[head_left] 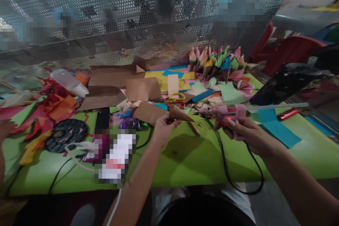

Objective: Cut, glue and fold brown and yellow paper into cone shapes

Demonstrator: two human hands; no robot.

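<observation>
My left hand (pixel 163 129) pinches a small brown paper cone (pixel 180 113), its tip pointing right. In my right hand (pixel 242 129) is a pink hot glue gun (pixel 233 111) with a lit red light. The gun's nozzle faces left and stands a little apart from the cone's tip. A clear glue stick (pixel 278 106) sticks out of the gun's back, and its black cord (pixel 225 162) loops down over the table edge. Beneath the cone a short wooden pencil-like stick (pixel 195 129) lies on the green table (pixel 185 164).
Finished paper cones with coloured tops (pixel 217 61) crowd the back right. Brown paper sheets (pixel 106 88), scissors (pixel 177 99) and a blue cutter (pixel 202 95) lie behind my hands. A black round palette (pixel 66 135), a yellow glue gun (pixel 35 147) and another person's hand (pixel 4 130) are at left.
</observation>
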